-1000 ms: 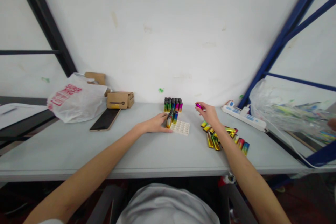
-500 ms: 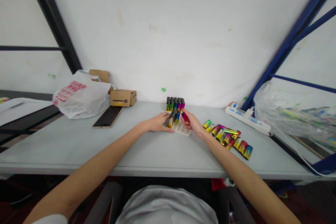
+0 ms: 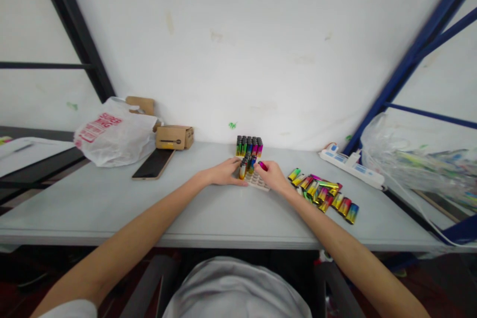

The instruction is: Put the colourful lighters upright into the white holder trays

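Observation:
A white tray with rows of holes (image 3: 259, 182) lies on the table in front of me. Small shiny lighter cases (image 3: 244, 166) stand upright in its left part, and the holes at its front right show bare. My left hand (image 3: 225, 172) curves round the tray's left side, thumb along the front edge, fingers by the back corner. Between the fingertips of my right hand (image 3: 272, 175) is a magenta lighter case (image 3: 263, 165), tilted, over the tray's right side; its lower part is hidden. Behind stands a block of coloured lighter cases with dark tops (image 3: 249, 146).
Loose lighter cases (image 3: 322, 193) lie heaped to the right of my right hand. Farther right are a white power strip (image 3: 352, 169) and a clear plastic bag (image 3: 428, 164). To the left are a phone (image 3: 153, 164), a cardboard box (image 3: 174, 138) and a white plastic bag (image 3: 115, 134).
My right hand has turned a little, and the magenta lighter case shows less between its fingers. My left hand and the tray keep their place; the view has shifted slightly.

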`<control>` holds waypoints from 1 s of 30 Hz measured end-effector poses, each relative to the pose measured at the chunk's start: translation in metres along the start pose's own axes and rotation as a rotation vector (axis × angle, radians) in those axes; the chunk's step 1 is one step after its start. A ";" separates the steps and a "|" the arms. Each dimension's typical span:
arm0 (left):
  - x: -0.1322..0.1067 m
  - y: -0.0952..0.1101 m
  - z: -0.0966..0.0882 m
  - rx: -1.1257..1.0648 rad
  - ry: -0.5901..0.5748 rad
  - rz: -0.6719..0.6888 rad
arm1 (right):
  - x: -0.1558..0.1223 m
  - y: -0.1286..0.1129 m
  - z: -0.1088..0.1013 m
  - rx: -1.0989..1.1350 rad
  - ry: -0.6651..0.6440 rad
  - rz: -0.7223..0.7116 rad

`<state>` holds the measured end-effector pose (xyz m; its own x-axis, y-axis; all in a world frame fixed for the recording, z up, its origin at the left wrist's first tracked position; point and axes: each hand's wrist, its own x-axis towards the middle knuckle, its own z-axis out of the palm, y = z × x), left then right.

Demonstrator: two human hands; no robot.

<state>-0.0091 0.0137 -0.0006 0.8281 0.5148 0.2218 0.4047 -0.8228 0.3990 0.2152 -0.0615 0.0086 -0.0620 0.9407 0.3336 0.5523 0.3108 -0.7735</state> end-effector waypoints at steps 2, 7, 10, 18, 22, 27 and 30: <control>0.000 0.000 0.000 0.000 -0.007 -0.005 | 0.000 -0.002 0.000 -0.029 -0.008 -0.016; 0.001 0.002 -0.002 0.001 -0.005 0.009 | 0.000 -0.003 0.000 -0.042 -0.015 -0.030; 0.000 0.003 -0.002 0.003 0.000 0.011 | 0.000 -0.002 0.000 -0.052 -0.016 -0.041; 0.000 0.004 -0.003 0.005 -0.020 -0.011 | 0.000 -0.002 -0.003 -0.085 -0.031 -0.083; 0.000 0.001 -0.001 0.009 -0.018 -0.008 | -0.001 -0.002 -0.006 -0.161 -0.045 -0.117; 0.000 -0.002 0.000 -0.002 -0.011 -0.008 | -0.001 -0.001 -0.010 -0.250 0.004 -0.259; 0.000 -0.002 0.001 0.001 -0.018 -0.027 | 0.000 0.000 -0.014 -0.306 0.035 -0.346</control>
<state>-0.0099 0.0146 -0.0018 0.8236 0.5326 0.1952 0.4276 -0.8090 0.4034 0.2267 -0.0630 0.0166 -0.2609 0.7820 0.5660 0.7244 0.5462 -0.4207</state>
